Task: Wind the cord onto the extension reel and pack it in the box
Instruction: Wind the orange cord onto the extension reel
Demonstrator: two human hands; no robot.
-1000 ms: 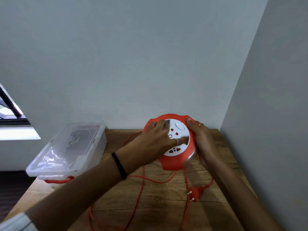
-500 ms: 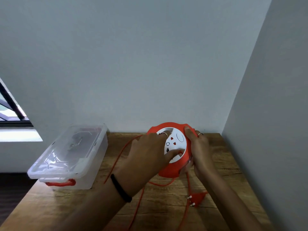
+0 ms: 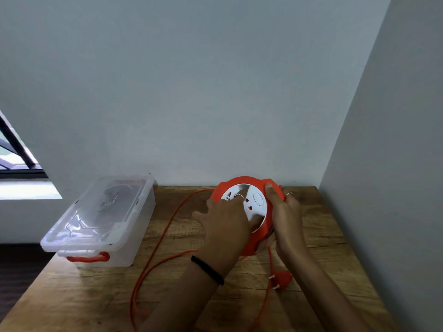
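Reel [image 3: 249,212], orange w/ white socket face, sits centre-right of frame on counter [image 3: 323,248]; right hand [image 3: 284,216] grips its right rim; left hand [image 3: 227,226] lies on the face, fingers spread flat; loose cord [image 3: 153,248] trails lower left; plug [image 3: 281,279] lower right; lidded clear box [image 3: 100,219] at left.

One reel [image 3: 242,188], one cord [image 3: 167,226], one plug [image 3: 282,279], one box [image 3: 100,219], two hands.
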